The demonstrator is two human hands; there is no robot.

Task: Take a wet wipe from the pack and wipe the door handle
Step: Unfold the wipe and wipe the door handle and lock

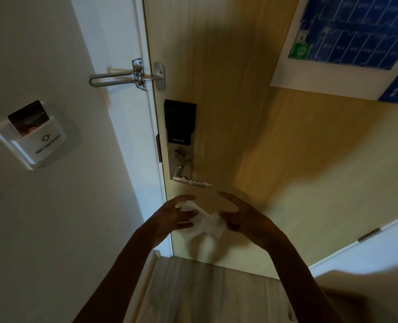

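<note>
A white wet wipe (207, 223) is stretched between both my hands, just below the door handle. My left hand (174, 215) grips its left end and my right hand (242, 215) pinches its right end, with the other fingers spread. The silver lever door handle (188, 179) sticks out from a metal lock plate on the wooden door (228, 89), with white specks along its right half. Neither hand touches the handle. No wipe pack is in view.
A black smart lock panel (180, 120) sits above the handle. A metal swing-bar guard (125, 76) spans the white door frame. A key card holder (30, 138) is on the left wall, an evacuation plan (356, 36) at top right. Wood floor (205, 292) lies below.
</note>
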